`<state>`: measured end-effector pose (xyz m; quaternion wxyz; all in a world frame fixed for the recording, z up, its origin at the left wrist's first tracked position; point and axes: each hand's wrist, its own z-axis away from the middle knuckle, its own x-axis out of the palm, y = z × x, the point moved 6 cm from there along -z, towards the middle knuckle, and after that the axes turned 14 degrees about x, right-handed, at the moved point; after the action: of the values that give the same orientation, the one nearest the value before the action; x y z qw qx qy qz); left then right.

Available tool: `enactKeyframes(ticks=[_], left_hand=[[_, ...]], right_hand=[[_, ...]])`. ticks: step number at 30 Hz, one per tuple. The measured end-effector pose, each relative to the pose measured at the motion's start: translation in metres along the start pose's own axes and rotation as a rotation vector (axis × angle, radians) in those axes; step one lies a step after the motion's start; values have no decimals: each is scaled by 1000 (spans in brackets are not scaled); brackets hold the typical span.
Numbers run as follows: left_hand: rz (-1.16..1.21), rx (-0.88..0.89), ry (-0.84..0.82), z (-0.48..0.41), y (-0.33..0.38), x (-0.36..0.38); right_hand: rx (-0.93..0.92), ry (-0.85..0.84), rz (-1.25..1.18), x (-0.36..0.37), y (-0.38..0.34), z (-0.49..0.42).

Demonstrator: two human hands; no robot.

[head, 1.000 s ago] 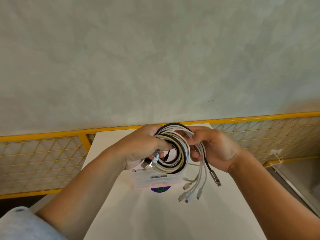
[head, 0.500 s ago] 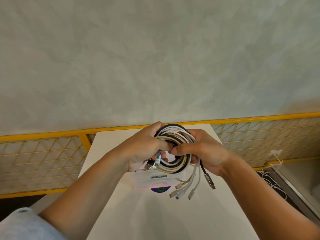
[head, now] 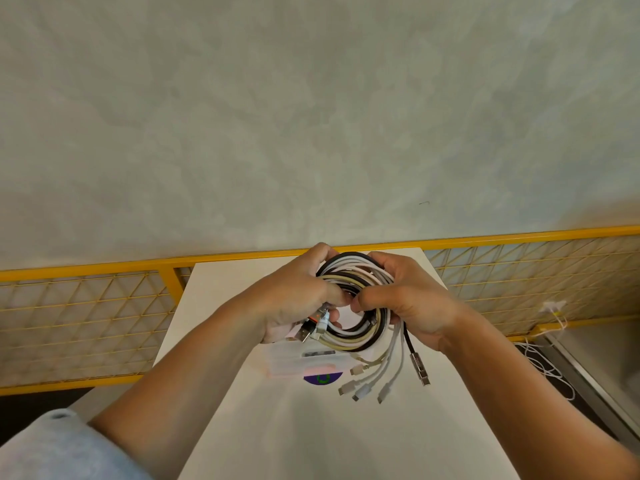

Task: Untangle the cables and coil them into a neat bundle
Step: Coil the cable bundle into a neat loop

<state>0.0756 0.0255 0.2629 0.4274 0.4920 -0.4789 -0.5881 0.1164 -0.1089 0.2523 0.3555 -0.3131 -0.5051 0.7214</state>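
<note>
A round coil of black, white and cream cables (head: 360,336) hangs in the air above the white table (head: 311,427). My left hand (head: 294,299) grips the coil's left side, with USB plugs sticking out below its fingers. My right hand (head: 412,303) holds the right side, thumb pressed against the inner loop. Several loose cable ends (head: 377,379) with white and metal plugs dangle from the coil's lower right.
A clear plastic box (head: 298,362) lies on the table under the coil, over a purple round sticker (head: 322,378). A yellow mesh fence (head: 86,313) runs behind the table. More white cables (head: 550,365) lie on the floor at the right.
My right hand has slid around the coil's right side and its thumb now pinches the inner loop. The dangling ends have swung slightly. The left hand keeps its grip.
</note>
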Motion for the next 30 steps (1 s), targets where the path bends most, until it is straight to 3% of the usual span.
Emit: enactKeyframes(ticks=[18,30], left_hand=[[-20,-31,-122,5,-3,3],[-134,10,-47,5,-11,-3]], right_hand=[[-18,21,45,-5,1,1],[24,-15,117,-4,3,1]])
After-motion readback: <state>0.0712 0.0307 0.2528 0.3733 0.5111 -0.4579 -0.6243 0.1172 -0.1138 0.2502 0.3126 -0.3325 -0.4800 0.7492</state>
